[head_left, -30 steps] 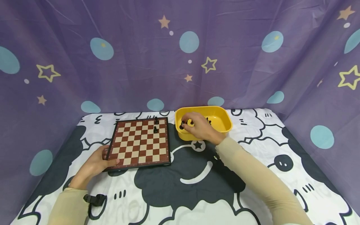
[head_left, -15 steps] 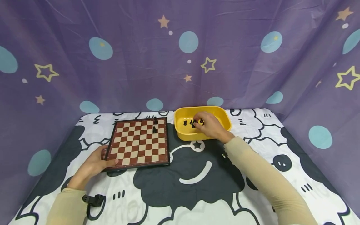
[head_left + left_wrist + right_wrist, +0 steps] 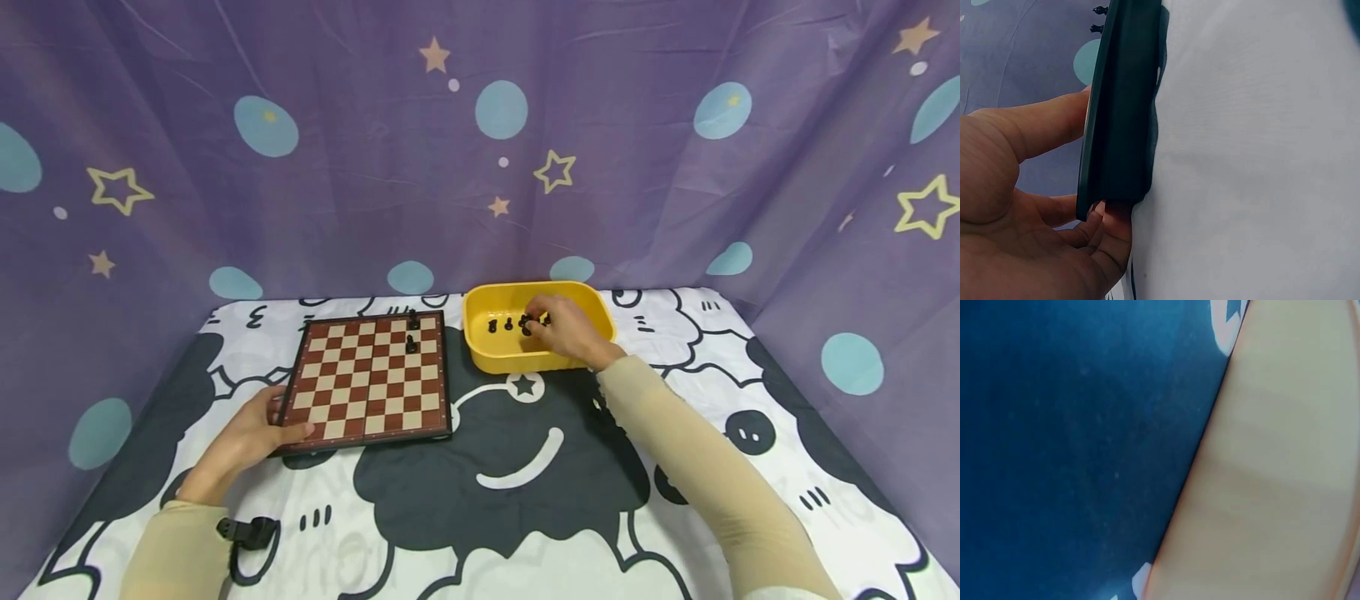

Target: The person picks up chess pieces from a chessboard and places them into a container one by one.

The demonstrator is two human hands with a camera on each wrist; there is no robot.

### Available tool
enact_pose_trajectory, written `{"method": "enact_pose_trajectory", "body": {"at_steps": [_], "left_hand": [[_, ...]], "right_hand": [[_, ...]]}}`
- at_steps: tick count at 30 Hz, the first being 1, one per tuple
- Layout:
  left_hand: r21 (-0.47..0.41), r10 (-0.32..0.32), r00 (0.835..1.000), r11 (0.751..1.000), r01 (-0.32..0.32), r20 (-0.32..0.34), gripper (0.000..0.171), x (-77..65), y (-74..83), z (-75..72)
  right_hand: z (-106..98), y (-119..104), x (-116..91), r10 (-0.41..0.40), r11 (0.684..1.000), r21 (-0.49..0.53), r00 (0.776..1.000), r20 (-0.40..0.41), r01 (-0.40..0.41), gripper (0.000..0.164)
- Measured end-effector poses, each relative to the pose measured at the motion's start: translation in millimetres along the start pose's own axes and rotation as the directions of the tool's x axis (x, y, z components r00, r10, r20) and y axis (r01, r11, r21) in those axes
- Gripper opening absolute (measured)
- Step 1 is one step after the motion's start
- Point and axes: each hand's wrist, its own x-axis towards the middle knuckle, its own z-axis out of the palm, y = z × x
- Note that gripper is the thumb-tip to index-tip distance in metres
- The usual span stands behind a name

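My left hand (image 3: 251,433) grips the near left corner of a brown-and-cream chessboard (image 3: 345,383). Its thumb lies on top, and in the left wrist view the fingers (image 3: 1113,240) curl under the board's dark edge (image 3: 1125,112). Two black chess pieces (image 3: 412,344) stand near the board's far right corner. Over the yellow tray (image 3: 517,363), my right hand (image 3: 566,327) reaches down and pinches a black chess piece (image 3: 525,326) at its fingertips. The right wrist view shows only the tray's wall (image 3: 1272,456) and dark cloth, with the hand itself out of sight.
Other black pieces (image 3: 492,326) lie in the tray, partly covered by the right hand. A cartoon-print cloth (image 3: 517,517) covers the table. Behind it hangs a purple curtain (image 3: 360,167). A black strap device (image 3: 258,533) sits at the left sleeve.
Inside the tray, my right hand has moved rightward from the left end toward the middle, uncovering pieces on the left. The left hand stays on the board.
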Motion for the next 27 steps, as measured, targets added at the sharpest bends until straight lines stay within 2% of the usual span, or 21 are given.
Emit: {"method": "enact_pose_trajectory", "body": {"at_steps": [18,27], "left_hand": [[0.006,0.012,1.000,1.000,-0.012,-0.007,0.093,-0.2,-0.3,1.1],[0.003,0.003,1.000,1.000,-0.003,-0.012,0.094,-1.7,2.2,0.8]], "right_hand": [[2.3,14.2,13.2,0.107,0.993,0.033,0.990,0.095,-0.110,0.018],[3.0,14.2,15.7,0.105,0.994,0.019,0.987,0.124,-0.109,0.017]]}}
